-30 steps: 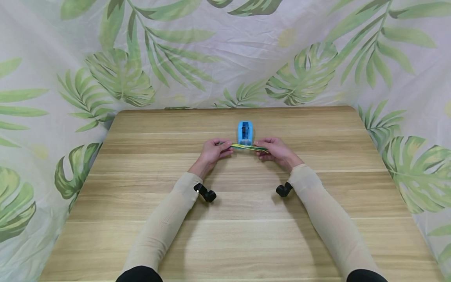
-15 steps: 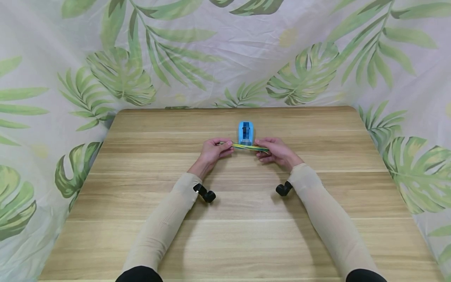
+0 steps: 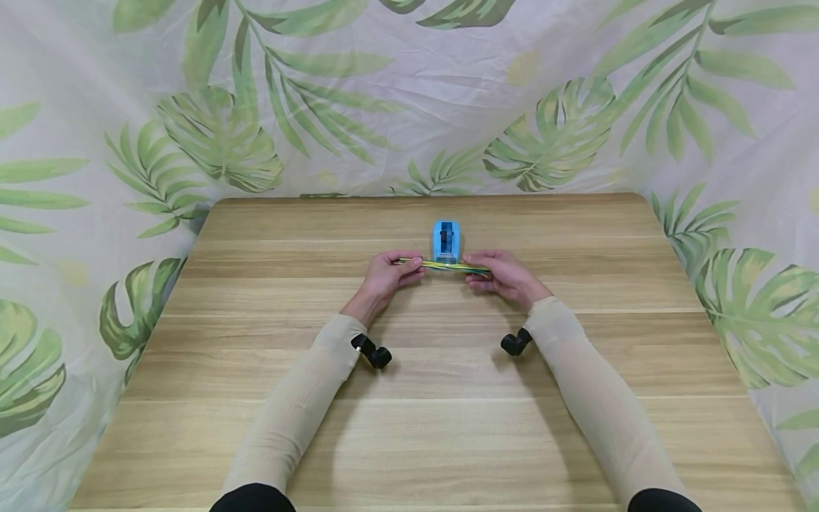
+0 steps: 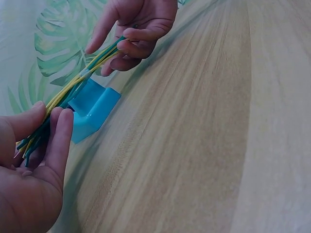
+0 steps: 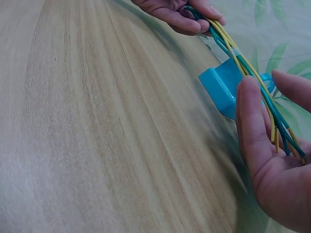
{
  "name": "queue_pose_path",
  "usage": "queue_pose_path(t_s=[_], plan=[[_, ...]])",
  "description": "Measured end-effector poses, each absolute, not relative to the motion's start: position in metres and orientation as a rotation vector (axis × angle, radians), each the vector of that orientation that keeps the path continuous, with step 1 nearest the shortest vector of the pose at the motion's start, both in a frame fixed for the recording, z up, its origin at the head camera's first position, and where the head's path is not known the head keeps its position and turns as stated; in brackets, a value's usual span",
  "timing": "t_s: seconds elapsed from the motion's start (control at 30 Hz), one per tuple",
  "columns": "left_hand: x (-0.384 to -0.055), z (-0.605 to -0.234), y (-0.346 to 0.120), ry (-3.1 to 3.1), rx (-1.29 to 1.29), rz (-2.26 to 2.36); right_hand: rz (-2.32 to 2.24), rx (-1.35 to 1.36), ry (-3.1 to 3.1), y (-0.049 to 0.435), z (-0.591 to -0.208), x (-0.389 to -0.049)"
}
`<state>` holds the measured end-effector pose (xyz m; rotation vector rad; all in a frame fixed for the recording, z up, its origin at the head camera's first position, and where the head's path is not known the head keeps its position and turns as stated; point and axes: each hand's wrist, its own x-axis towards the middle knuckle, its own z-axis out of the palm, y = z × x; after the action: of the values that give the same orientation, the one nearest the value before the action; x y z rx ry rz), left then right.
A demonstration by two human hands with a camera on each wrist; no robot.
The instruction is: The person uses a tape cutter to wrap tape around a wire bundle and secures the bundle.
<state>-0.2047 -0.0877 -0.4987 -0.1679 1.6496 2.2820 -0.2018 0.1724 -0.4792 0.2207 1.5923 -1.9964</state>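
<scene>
A bundle of thin green and yellow wires (image 3: 448,267) stretches between the two hands, above the table. My left hand (image 3: 387,274) pinches one end between thumb and fingers; the loose tips poke out past them in the left wrist view. At the other end, my right hand (image 3: 502,276) supports the wires on its fingers, with the thumb held away from them and the wire ends lying over the palm. Around the bundle's middle sits a small clear band, apparently tape (image 5: 235,52). Just behind the wires stands a blue tape dispenser (image 3: 446,240), its front partly hidden in both wrist views.
The wooden table (image 3: 435,427) reaches back to a leaf-patterned cloth (image 3: 409,92) that hangs behind it and at both sides. A small black camera is strapped to each sleeved wrist.
Both hands keep almost the same position. The wire ends over my right palm have shifted very slightly; the tape dispenser stays put.
</scene>
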Motion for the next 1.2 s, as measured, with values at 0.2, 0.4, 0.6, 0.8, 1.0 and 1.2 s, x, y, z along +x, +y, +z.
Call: queue_pose_path(t_s=[0.2, 0.4, 0.6, 0.8, 1.0, 1.2], plan=[[-0.2055, -0.5000, -0.0873, 1.638, -0.177, 2.296, -1.954, 0.196, 1.638, 0.1731, -0.4802, -0.2023], [-0.2058, -0.5005, -0.0869, 1.634, -0.184, 2.307, -1.946, 0.134, 1.675, 0.1728, -0.4804, -0.2021], [-0.2065, -0.5003, -0.0857, 1.621, -0.186, 2.302, -1.989, 0.049, 1.741, 0.1737, -0.4846, -0.2031], [-0.2075, -0.4995, -0.0847, 1.612, -0.206, 2.281, -2.013, 0.026, 1.775, 0.1732, -0.4887, -0.2043], [-0.2096, -0.4978, -0.0853, 1.634, -0.292, 2.194, -1.996, 0.042, 1.826, 0.1725, -0.4866, -0.2034], [-0.2129, -0.4970, -0.0851, 1.667, -0.287, 2.098, -1.968, 0.050, 1.894, 0.1722, -0.4858, -0.2046]])
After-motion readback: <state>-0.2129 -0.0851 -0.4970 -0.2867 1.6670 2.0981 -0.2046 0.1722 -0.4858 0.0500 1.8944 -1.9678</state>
